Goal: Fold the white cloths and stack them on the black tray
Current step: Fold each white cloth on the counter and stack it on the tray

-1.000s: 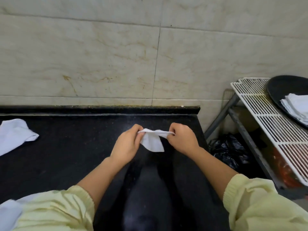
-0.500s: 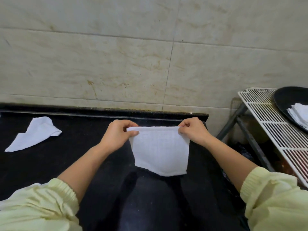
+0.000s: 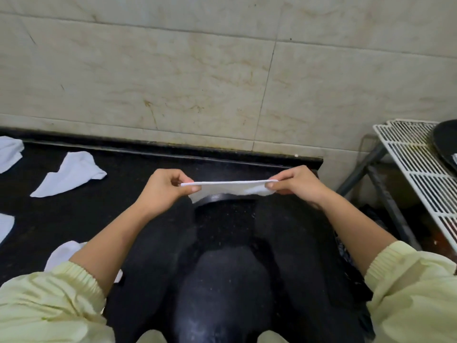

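The cloth (image 3: 230, 188) sits at the centre of my feed, stretched into a thin white strip between the two hands. I see it nearly edge-on, its near side sagging a little. The left hand (image 3: 165, 189) pinches the left end between thumb and curled fingers, and the right hand (image 3: 296, 184) pinches the right end the same way. Both hands hover over the far part of the black counter (image 3: 111, 219), close to the foot of the tiled wall (image 3: 197, 82). I cannot tell whether the sagging side touches the counter.

Loose cloths (image 3: 71, 177) lie unfolded on the counter along the left of the frame. One is crumpled at middle left, two are cut off by the left edge, and one at lower left is partly hidden under the pale yellow left sleeve (image 3: 49, 300).

The tray (image 3: 445, 142) shows only as a dark curve at the right edge, resting on a white wire rack (image 3: 415, 164), well apart from the hands. A sliver of white lies on it at the very edge — too little for me to say what it is.
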The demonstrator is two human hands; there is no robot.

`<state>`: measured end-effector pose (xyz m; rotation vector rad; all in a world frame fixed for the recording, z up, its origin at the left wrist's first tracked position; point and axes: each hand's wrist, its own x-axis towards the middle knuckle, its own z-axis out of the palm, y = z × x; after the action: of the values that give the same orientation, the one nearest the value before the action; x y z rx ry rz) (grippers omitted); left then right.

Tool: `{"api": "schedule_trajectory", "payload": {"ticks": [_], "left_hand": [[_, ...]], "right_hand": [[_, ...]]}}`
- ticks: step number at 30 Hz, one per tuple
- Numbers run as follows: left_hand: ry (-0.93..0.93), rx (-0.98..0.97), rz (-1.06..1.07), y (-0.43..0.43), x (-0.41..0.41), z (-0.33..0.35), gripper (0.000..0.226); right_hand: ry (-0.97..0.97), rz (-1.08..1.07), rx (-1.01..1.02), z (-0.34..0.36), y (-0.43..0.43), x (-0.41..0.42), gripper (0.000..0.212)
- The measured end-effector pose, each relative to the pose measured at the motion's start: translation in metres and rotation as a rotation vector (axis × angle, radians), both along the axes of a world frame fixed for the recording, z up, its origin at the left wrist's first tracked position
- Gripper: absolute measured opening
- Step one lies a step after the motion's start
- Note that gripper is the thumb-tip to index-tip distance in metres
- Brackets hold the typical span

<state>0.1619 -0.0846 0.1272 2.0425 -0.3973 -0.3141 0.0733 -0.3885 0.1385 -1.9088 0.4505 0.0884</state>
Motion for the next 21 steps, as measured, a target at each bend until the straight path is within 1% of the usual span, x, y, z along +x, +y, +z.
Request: {"api": "schedule_trajectory", "payload": {"ticks": [4,6,9,12,16,18,21], "left_hand": [[0.158,0.026,-0.054,0.01,-0.022,-0.031,0.014],[0.231,0.073,-0.072,0.015,-0.032,-0.047,0.019],[0.322,0.166,-0.103,0.019,-0.046,-0.07,0.021],[0.375,0.21,-0.108,0.02,-0.057,-0.09,0.019],[0.422,0.256,-0.114,0.024,-0.063,-0.106,0.018],[0.423,0.264,-0.102,0.025,-0.061,-0.113,0.015],[0.413,0.235,-0.049,0.024,-0.055,-0.118,0.013]], "right_hand": [[0.206,0.069,-0.027,-0.033,-0.003,-0.018,0.009],[0.3,0.093,-0.01,-0.053,-0.002,-0.029,0.012],[0.401,0.132,-0.001,-0.078,0.003,-0.045,0.014],[0.483,0.141,0.018,-0.096,0.008,-0.058,0.017],[0.509,0.162,0.04,-0.107,0.01,-0.063,0.015],[0.484,0.157,0.053,-0.109,0.009,-0.06,0.011],[0.416,0.1,0.041,-0.114,0.01,-0.051,0.013]]}}
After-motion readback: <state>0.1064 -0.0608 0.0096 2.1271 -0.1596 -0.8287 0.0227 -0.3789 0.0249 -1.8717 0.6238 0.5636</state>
